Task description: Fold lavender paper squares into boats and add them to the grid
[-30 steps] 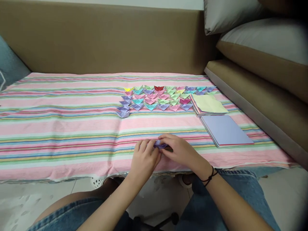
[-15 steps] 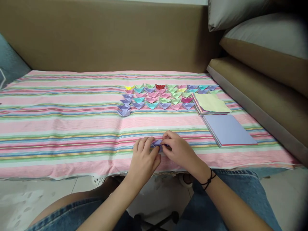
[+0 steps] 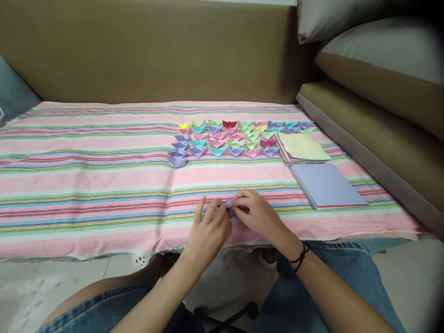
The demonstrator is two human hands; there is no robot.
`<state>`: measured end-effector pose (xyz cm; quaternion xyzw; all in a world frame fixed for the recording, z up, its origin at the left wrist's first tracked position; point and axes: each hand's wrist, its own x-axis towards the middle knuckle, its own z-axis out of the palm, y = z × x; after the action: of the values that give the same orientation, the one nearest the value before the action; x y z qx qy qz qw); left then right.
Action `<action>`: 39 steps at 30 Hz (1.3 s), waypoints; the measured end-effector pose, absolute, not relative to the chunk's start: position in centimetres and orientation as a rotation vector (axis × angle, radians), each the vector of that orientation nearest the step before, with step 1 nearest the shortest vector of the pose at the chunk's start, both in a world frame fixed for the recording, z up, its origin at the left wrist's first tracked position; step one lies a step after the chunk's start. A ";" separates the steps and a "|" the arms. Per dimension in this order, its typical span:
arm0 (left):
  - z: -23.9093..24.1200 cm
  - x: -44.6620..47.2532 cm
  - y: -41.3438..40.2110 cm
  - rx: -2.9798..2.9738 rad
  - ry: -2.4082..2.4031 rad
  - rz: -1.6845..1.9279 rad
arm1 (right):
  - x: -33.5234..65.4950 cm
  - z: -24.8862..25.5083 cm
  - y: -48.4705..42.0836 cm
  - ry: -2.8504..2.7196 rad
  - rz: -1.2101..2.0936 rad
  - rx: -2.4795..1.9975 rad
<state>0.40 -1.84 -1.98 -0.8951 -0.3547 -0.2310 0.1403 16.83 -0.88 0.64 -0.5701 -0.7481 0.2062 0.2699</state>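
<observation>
A small purple paper boat (image 3: 228, 204) is between my two hands, low over the striped cloth near the front edge; fingers cover much of it. My right hand (image 3: 255, 210) pinches its right side between thumb and fingertips. At its left side, my left hand (image 3: 211, 224) grips with the index finger and thumb, the other fingers spread apart and raised. Beyond the hands, several folded paper boats (image 3: 218, 143) in purple, pink, green, blue, yellow and red stand in rows.
Right of the rows lies a stack of paper with a pale yellow top sheet (image 3: 305, 147). Nearer is a second stack, topped by a lilac sheet (image 3: 331, 185). The striped cloth (image 3: 86, 180) covers the surface. A brown backrest (image 3: 149, 51) and stacked cushions (image 3: 374, 125) border it.
My left fingers have lifted and spread apart a little. The purple paper has turned slightly between my hands, and the right hand keeps its pinch. The view has shifted slightly.
</observation>
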 end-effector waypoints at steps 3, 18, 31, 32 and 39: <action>-1.8 0.4 -1.9 -2.584 -1.035 -0.674 | 16.8 0.6 -0.9 -1.930 0.543 -1.542; -3.0 0.8 -2.5 -2.460 -1.038 -0.629 | 15.6 -0.1 -1.6 -1.949 0.361 -1.543; -3.1 0.9 -3.0 -2.432 -1.084 -0.538 | 15.6 -0.8 -3.0 -1.857 0.122 -1.484; -3.1 0.9 -3.0 -2.432 -1.088 -0.532 | 15.7 -0.8 -3.3 -1.851 0.104 -1.478; -3.2 1.0 -3.0 -2.418 -1.074 -0.542 | 16.3 -0.8 -3.3 -1.830 0.049 -1.473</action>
<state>0.95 -3.01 -3.17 -0.8735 -0.3882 -0.1959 0.2187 16.31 -3.26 -0.78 -0.5785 -0.7186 0.0194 0.3855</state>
